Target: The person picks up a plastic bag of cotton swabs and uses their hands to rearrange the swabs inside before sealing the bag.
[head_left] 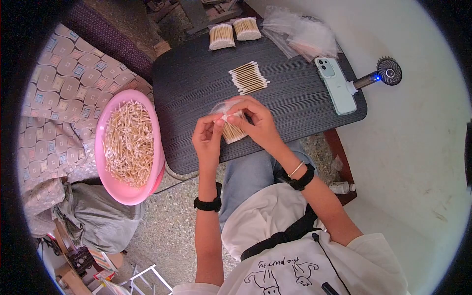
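My left hand (207,139) and my right hand (256,122) together hold a small clear plastic bag (225,109) with a bundle of wooden cotton swabs (233,132) inside, just above the near edge of the dark table (191,83). Both hands pinch the bag's top. A loose pile of cotton swabs (249,77) lies on the table just beyond my hands. Two filled packs of swabs (233,32) rest at the table's far edge.
A pink basin (109,128) full of swabs sits to the left on a patterned cushion. Empty clear bags (305,35) lie at the far right corner, next to a phone (336,84) and a small handheld fan (384,73). A small bottle (341,187) lies on the floor.
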A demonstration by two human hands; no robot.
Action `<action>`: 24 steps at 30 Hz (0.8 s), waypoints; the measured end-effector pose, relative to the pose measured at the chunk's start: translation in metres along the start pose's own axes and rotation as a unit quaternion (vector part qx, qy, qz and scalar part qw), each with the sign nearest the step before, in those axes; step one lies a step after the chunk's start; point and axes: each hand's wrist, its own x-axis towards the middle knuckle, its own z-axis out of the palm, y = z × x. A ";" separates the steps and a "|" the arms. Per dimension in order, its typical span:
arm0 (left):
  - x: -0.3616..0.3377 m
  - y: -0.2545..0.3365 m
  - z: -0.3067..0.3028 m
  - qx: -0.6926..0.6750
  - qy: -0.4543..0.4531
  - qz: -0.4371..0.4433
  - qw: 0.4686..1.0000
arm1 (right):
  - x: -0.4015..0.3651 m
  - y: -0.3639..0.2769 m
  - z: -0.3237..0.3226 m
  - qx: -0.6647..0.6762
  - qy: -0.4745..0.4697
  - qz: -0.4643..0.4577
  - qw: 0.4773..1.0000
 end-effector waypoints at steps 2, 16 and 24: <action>-0.001 0.000 0.001 -0.014 0.015 0.020 1.000 | 0.000 -0.007 0.006 0.043 0.016 0.006 0.999; 0.003 0.001 0.004 0.004 -0.011 0.048 0.999 | 0.002 -0.008 0.006 -0.044 -0.028 -0.004 0.999; 0.007 -0.003 0.007 0.002 0.007 0.060 0.998 | 0.005 0.001 0.015 0.032 -0.005 0.028 0.999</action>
